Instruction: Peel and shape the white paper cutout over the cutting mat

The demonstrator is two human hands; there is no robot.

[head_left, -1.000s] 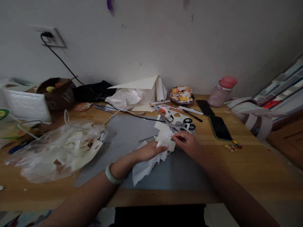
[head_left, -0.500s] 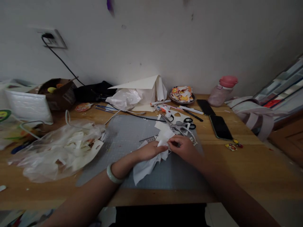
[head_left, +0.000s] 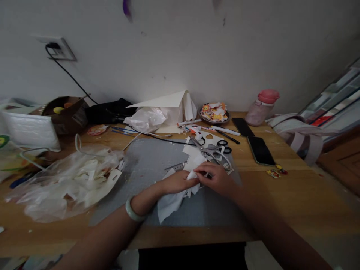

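My left hand [head_left: 178, 181], a pale bangle on its wrist, is closed on a thin white tissue-like sheet [head_left: 170, 204] that hangs towards the table's front edge. My right hand [head_left: 215, 177] meets it thumb to thumb and pinches the top of the same sheet, which bulges up between the fingers. Just beyond the hands, scissors [head_left: 207, 149] with black handles lie on cut white card pieces [head_left: 194, 160]. A metal ruler [head_left: 174, 167] shows left of them. All this rests on a grey cutting mat [head_left: 143, 165].
A plastic bag of scraps [head_left: 67, 183] spreads at the left. Behind the mat are a small glue gun [head_left: 197, 131] with a cable, pens [head_left: 225, 130] and a bowl of cutouts [head_left: 214, 113]. Two phones [head_left: 261, 150] and a pink bottle [head_left: 260, 108] stand or lie at the right.
My right hand has moved slightly left, closer to my left thumb, and the sheet's top is now gathered between the fingers. The view has shifted a little.
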